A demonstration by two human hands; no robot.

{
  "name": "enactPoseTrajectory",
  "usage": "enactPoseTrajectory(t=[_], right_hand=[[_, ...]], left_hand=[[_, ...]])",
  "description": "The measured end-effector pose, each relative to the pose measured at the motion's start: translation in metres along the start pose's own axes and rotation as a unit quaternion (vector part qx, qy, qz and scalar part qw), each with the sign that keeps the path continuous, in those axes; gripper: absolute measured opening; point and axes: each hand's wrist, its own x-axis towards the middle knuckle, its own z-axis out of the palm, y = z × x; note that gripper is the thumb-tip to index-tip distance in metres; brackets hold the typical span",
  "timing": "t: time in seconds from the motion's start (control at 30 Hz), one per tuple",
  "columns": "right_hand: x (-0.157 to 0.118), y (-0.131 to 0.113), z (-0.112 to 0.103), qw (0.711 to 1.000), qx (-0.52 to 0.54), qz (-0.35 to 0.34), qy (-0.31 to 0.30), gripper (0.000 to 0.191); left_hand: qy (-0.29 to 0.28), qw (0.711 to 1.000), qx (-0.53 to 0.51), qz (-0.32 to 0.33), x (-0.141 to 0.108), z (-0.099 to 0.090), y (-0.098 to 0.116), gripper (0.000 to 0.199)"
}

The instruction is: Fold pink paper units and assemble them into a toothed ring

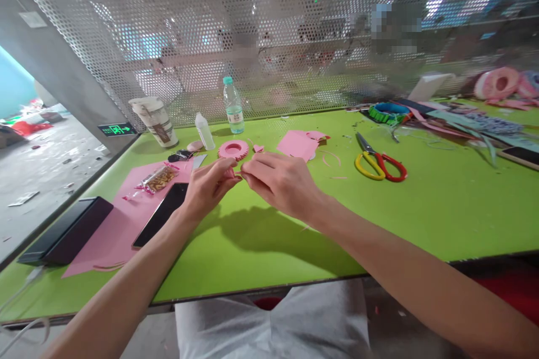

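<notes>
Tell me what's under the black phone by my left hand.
The black phone rests on a pink foam sheet, visible beside it; whatever lies directly beneath the phone is covered and can't be seen.

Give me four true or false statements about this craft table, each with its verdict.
The right hand holds the scissors. False: they lie on the green table, apart from both hands.
The plastic water bottle stands upright near the table's far edge. True.
The left hand has its fingers on a small pink piece. True.
The pink ring sits on the black smartphone. False: it lies on the green table.
</notes>
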Motion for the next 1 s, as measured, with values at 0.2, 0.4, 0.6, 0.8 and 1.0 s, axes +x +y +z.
enactPoseTrajectory(t=[0.2, 0.4, 0.6, 0.8, 1.0], right_hand=[[0.0015, -0.0035, -0.0035, 0.999, -0.042, -0.016, 0.010, 0.021], [0.0015, -0.0048, -0.0041, 0.999, -0.045, -0.013, 0.011, 0.019], [0.0001, -0.0038, -0.0020, 1.000, -0.017, 0.002, 0.022, 0.020], [0.0008, -0.0060, -0.0033, 1.000, -0.024, -0.005, 0.019, 0.020], [0.0011, -0.0086, -0.0056, 0.999, -0.051, -0.006, 0.008, 0.020]], left_hand=[[0.008, 1.000, 0.003, 0.003, 0.0013, -0.0004, 0.0024, 0.015], [0.020, 1.000, 0.008, 0.010, 0.0024, 0.0004, 0.0024, 0.015], [0.029, 0.999, 0.009, 0.011, 0.0023, 0.0008, 0.0019, 0.016], [0.031, 0.999, 0.014, 0.011, 0.0034, 0.0004, 0.0037, 0.014], [0.038, 0.999, 0.025, 0.020, 0.0041, 0.0002, 0.0048, 0.011]])
